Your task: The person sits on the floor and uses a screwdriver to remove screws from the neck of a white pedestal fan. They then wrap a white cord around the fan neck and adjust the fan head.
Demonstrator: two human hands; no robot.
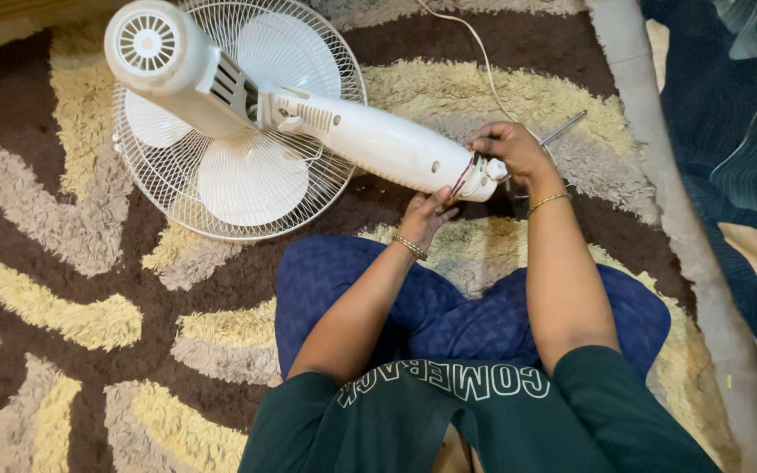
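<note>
Both hands are working close together at the near end of the white pedestal fan's neck (387,144): the right hand (510,151) is gripping its tip, while the left hand (427,215) is pinching thin wires (463,175) underneath.

Both arms reach fwd from the seated body, elbows bent, forearms bare. Left hand (427,215) sits lower, palm side up, fingers curled in a pinch near the right. Right hand (508,151) is higher, knuckles up, fingers closed in a grip, wrist bent down. A thin bangle on each wrist. Hands nearly touching.
</note>
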